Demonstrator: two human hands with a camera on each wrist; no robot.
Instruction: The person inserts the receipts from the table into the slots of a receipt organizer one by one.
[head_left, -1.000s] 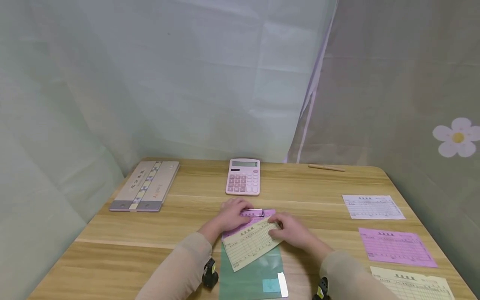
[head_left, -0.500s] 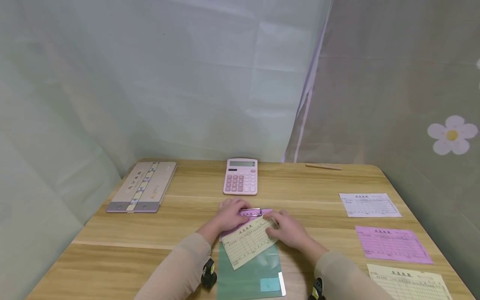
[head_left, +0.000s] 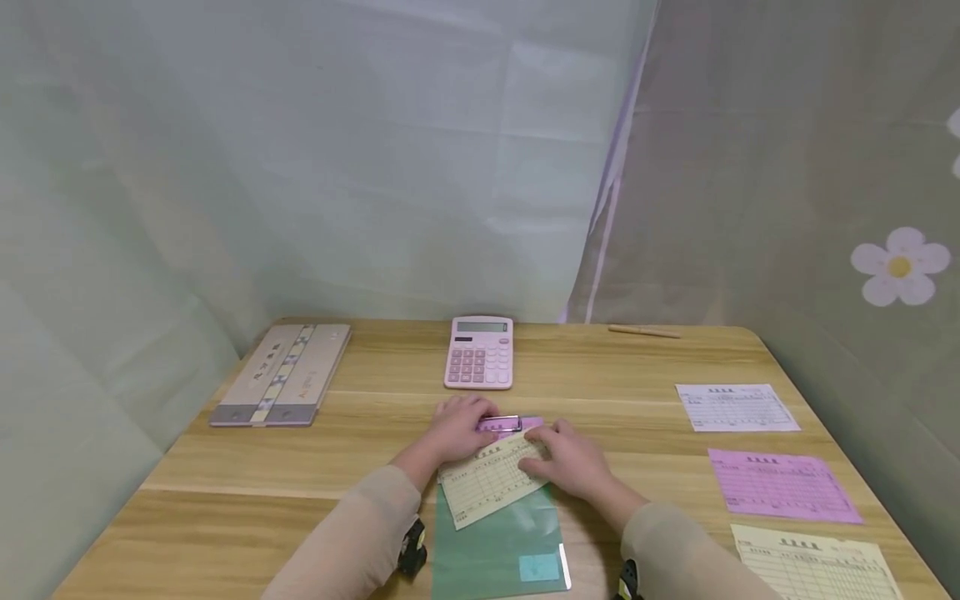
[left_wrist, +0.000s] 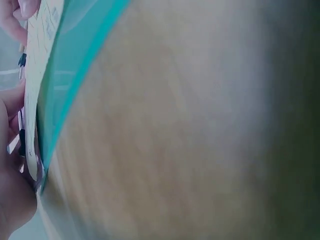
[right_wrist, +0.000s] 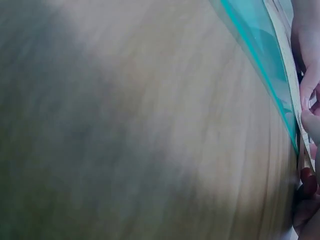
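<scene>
A translucent green clipboard (head_left: pixel 495 550) lies at the near middle of the table, its metal clip (head_left: pixel 517 423) at the far end. Under the clip is a pink form slip (head_left: pixel 501 424), mostly covered by a yellow form slip (head_left: pixel 487 483) that lies tilted over it. My left hand (head_left: pixel 459 429) grips the clipboard's far left corner by the clip, thumb toward the clip wire. With thumb and fingers my right hand (head_left: pixel 570 462) pinches the yellow slip's upper right corner. In the left wrist view the yellow slip (left_wrist: pixel 37 65) bows up off the clipboard.
On the right lie a white slip (head_left: pixel 737 408), another pink slip (head_left: pixel 783 485) and another yellow slip (head_left: pixel 817 562). A pink calculator (head_left: pixel 480 354) stands beyond the hands. A notebook (head_left: pixel 281 375) lies at left; a thin wooden stick (head_left: pixel 643 332) at the back edge.
The yellow slip has slid slightly up toward the clip with my right hand, covering more of the pink slip. My left hand stays at the clip. The head view has shifted slightly.
</scene>
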